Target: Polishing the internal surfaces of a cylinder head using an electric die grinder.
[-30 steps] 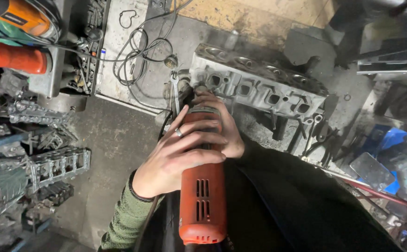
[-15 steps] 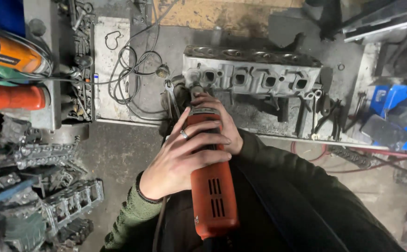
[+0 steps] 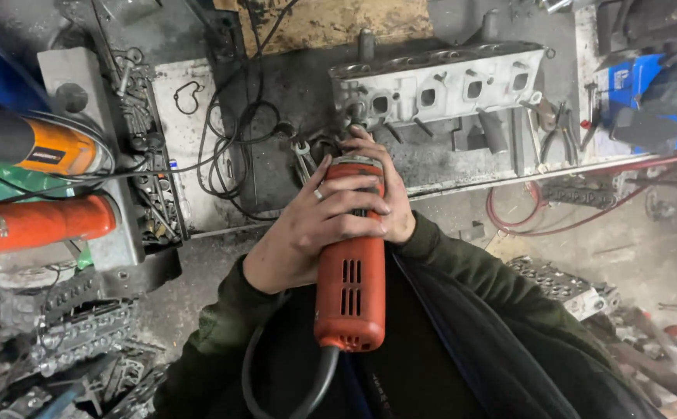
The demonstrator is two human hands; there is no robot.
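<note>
Head view: both hands, left hand [image 3: 307,225] and right hand [image 3: 389,206], closed around red grinder [image 3: 350,271]. Tip at grey cylinder head [image 3: 439,85] just beyond fingers. Grinding seemingly under way, unfinished.

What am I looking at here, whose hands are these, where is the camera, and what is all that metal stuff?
The camera sits on a person's head and looks down, so the two hands are the person's own, coming out of dark green sleeves. Both hold an orange power tool, a long corded grinder whose cable leaves its lower end. The left hand, with a ring on it, wraps over the body; the right hand closes round the front near the tip. The tool points at a grey metal engine cylinder head lying on a dirty workbench. Around it lie black cables, a wrench and pliers. At the left edge, two more orange power tools rest on a shelf.
</note>
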